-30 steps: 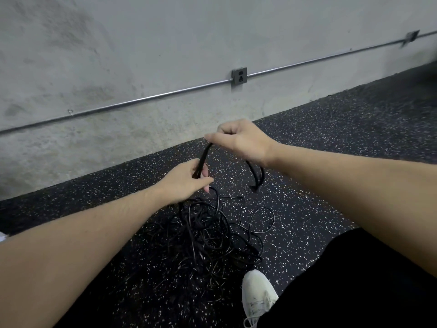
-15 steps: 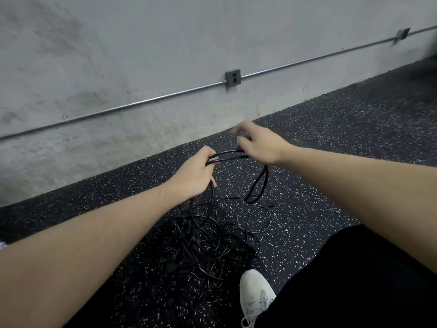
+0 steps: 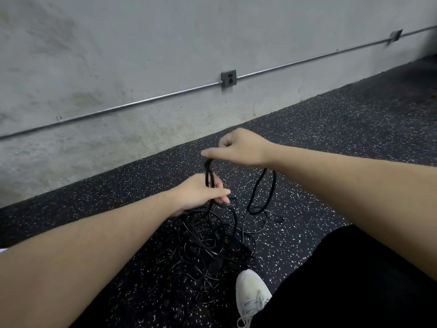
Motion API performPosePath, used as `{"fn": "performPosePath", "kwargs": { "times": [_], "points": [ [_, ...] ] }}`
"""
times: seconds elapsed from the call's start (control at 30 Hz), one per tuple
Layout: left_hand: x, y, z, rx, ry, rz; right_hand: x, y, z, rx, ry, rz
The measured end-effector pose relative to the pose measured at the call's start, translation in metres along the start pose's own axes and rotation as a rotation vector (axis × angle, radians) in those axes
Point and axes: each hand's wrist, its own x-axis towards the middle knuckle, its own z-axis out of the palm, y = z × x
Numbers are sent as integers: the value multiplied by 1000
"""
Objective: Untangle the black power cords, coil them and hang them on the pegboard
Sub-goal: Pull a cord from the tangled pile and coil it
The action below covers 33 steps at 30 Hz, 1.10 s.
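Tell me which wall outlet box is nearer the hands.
The outlet box directly above the hands; the other box sits far along the conduit, upper right.

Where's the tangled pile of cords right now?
Head view, lower centre: the tangled pile lies on the speckled floor, just below the left hand and just beyond the white shoe.

I see the black power cords (image 3: 208,242) lying in a tangled heap on the speckled floor, one thicker strand (image 3: 209,172) lifted upward, a doubled loop (image 3: 262,192) hanging beside it.
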Motion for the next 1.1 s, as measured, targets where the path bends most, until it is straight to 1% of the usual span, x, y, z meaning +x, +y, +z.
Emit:
{"fn": "performPosePath", "kwargs": {
  "times": [0.07, 0.13, 0.2, 0.27, 0.37, 0.43, 0.47, 0.57, 0.63, 0.7, 0.77, 0.83, 0.87, 0.93, 1.0, 1.03, 1.1],
  "points": [
    [-1, -4, 3, -36, 3, -13, -2, 9, -7, 153, 78, -6],
    [-5, 0, 2, 63, 52, 3, -6, 18, -13, 239, 140, -11],
    [-9, 6, 0, 116, 62, 39, -10, 26, -17, 267, 201, -10],
    [-10, 10, -4, 82, 73, 66, -14, 31, -22, 197, 302, 9],
    [-5, 10, -11, -80, 174, 135, -16, 35, -28, -59, 438, 55],
    [-1, 10, -14, -111, 242, 172, -15, 39, -31, -160, 461, 90],
    [1, 12, -14, -91, 268, 183, -14, 43, -31, -206, 460, 113],
    [6, 18, -12, 113, 350, 174, -10, 55, -30, -288, 419, 137],
    [10, 21, -11, 198, 356, 186, -10, 55, -28, -254, 329, 71],
    [14, 29, -11, 231, 351, 209, -9, 46, -25, -251, 188, -27],
    [17, 36, -11, 246, 355, 221, -9, 32, -19, -286, -9, -69],
    [17, 39, -12, 255, 343, 227, -9, 25, -13, -286, -177, -17],
    [16, 38, -13, 257, 322, 232, -9, 25, -11, -276, -218, 9],
    [13, 34, -15, 235, 242, 238, -9, 27, -11, -290, -224, 8],
    [9, 26, -16, 193, 138, 218, -12, 30, -17, -361, -158, 1],
    [8, 20, -15, 209, 83, 194, -13, 31, -20, -381, -108, 3],
    [7, 6, -14, 298, -8, 144, -18, 33, -24, -309, -43, 11]
  ]
}}
